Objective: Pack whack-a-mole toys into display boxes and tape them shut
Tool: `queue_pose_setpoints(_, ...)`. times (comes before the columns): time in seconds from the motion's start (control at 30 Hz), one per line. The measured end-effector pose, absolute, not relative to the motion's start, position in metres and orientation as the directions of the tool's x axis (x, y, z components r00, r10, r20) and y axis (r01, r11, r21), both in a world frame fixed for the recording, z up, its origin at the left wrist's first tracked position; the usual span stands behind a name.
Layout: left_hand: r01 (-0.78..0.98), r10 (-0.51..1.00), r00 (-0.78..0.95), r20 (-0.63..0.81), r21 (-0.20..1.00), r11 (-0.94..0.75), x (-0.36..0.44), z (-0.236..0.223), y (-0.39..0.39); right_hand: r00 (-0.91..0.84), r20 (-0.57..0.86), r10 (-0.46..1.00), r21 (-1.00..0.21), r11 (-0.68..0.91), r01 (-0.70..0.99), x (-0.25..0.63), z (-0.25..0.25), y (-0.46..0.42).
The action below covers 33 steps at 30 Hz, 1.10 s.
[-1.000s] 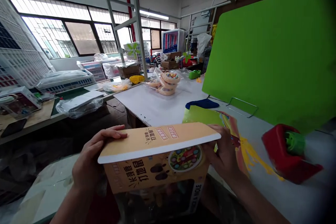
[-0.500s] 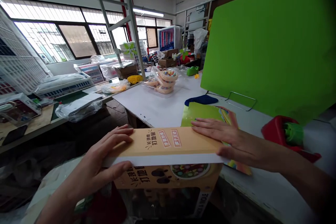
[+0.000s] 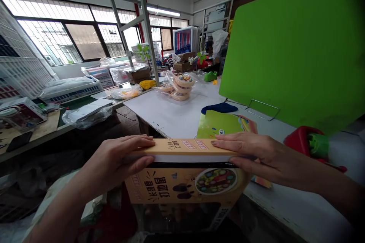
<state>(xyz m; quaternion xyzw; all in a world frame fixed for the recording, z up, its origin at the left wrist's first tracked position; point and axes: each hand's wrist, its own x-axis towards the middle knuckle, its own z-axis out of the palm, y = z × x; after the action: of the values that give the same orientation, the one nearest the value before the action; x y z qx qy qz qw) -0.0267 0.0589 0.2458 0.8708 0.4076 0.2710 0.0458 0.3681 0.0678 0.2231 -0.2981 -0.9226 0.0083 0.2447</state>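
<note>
A tan toy box (image 3: 148, 191) with dark Chinese lettering and a clear window stands upright in front of me. Its tan lid (image 3: 176, 145) has a white tuck flap (image 3: 188, 158) along the near edge, and a dark gap shows beneath that flap. My left hand (image 3: 116, 155) grips the lid's left end, fingers on top and thumb against the flap. At the other end my right hand (image 3: 253, 155) holds it the same way. The box's lower part lies in shadow. Just behind the lid, a green printed sheet (image 3: 209, 123) rests on the white table (image 3: 154, 115).
Bagged round toys (image 3: 181, 85) sit farther back on the table, near a green tape dispenser (image 3: 210, 76). A large green board (image 3: 291, 53) rises at the right. Nearby is a red container (image 3: 296, 140) with a green piece. White crates (image 3: 71, 89) stand at the left.
The lid has tipped down toward the box front, its top looking narrower. Both hands have closed in on the flap, thumbs now pressing it, and more of the printed front shows.
</note>
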Motion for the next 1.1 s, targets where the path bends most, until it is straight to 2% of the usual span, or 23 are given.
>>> queue_pose_setpoints(0.13,0.665,0.727,0.547,0.416,0.312,-0.679,-0.023,0.246,0.061,-0.703,0.376,0.604,-0.226,0.796,0.562,0.371,0.225,0.068)
queue_pose_setpoints(0.37,0.62,0.712,0.587,0.387,0.35,-0.702,-0.028,0.251,0.062,-0.726,0.394,0.563,-0.201,0.824,0.53,0.372,0.223,0.071)
queue_pose_setpoints(0.5,0.607,0.706,0.614,0.353,0.36,-0.708,-0.029,0.257,0.066,-0.72,0.342,0.604,-0.283,0.797,0.534,0.373,0.224,0.072)
queue_pose_setpoints(0.6,0.627,0.71,0.649,0.273,0.336,-0.703,-0.029,0.26,0.069,-0.706,0.266,0.657,-0.356,0.747,0.561,0.374,0.225,0.071)
queue_pose_setpoints(0.7,0.648,0.7,0.678,0.224,0.269,-0.713,-0.029,0.264,0.07,-0.703,0.228,0.674,-0.378,0.726,0.574,0.376,0.225,0.071)
queue_pose_setpoints(0.93,0.602,0.598,0.781,0.18,0.035,-0.798,-0.031,0.268,0.067,-0.732,0.281,0.621,-0.257,0.783,0.566,0.385,0.22,0.072)
queue_pose_setpoints(1.1,0.603,0.582,0.795,0.172,-0.122,-0.788,-0.035,0.251,0.064,-0.687,0.451,0.57,-0.077,0.791,0.606,0.381,0.202,0.063)
